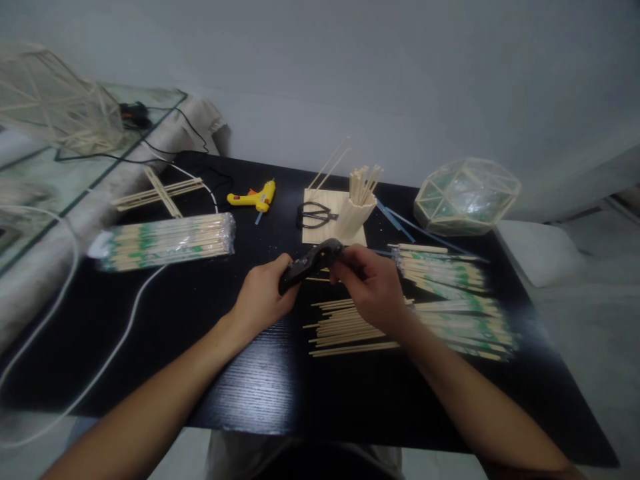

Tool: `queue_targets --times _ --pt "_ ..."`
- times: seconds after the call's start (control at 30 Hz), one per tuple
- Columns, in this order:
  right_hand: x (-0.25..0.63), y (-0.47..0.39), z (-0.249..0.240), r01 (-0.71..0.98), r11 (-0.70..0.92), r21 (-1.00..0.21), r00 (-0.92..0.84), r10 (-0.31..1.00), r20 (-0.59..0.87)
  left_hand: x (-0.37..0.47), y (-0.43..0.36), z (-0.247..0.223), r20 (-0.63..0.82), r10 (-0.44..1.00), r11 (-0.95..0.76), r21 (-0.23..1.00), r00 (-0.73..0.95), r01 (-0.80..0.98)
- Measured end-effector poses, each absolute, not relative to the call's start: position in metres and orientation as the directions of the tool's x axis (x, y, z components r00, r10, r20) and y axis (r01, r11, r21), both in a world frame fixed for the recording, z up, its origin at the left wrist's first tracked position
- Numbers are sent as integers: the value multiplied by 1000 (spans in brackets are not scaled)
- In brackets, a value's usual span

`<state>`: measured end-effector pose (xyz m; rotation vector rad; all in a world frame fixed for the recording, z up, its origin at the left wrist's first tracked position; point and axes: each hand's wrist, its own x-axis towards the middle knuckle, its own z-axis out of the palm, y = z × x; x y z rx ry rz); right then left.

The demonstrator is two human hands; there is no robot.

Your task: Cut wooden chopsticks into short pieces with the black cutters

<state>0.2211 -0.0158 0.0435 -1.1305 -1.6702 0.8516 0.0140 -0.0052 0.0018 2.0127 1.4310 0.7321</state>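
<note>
My left hand point(267, 290) is wrapped round the handle of a black tool point(311, 263), whose rounded head points up and to the right. At that head, my right hand point(367, 280) has its fingers pinched together; what lies between them is hidden. Below my right hand, loose wooden sticks point(345, 330) are spread on the black table point(260, 380). Beyond the tool, black-handled scissors point(316, 215) rest on a light wooden square point(325, 199), beside a wooden holder point(354, 220) full of upright sticks.
A yellow glue gun point(253, 198) lies at the back. Packed sticks point(170, 241) are on the left, more packs point(465, 327) on the right. A faceted stick frame point(467, 197) stands back right. A white cable point(131, 320) curves over the left side.
</note>
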Motion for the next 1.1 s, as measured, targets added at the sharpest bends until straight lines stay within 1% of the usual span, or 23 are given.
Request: queue_targets --times 0.3,0.53,0.73,0.93,1.1 --pt "224 -13 46 242 267 -933 -205 954 220 14 -7 3 106 949 -279 717 296 638" --pt "226 -12 47 174 224 -959 -241 954 179 13 -6 3 111 948 -285 712 298 641" --pt "227 -11 49 156 200 -967 -272 950 152 12 -6 2 120 944 -300 704 309 643" --pt "230 -7 47 31 86 -996 -349 935 70 13 -5 4 119 940 -307 701 319 643" --pt "233 -5 45 27 69 -997 -374 926 54 12 -4 5 124 939 -311 699 319 643"
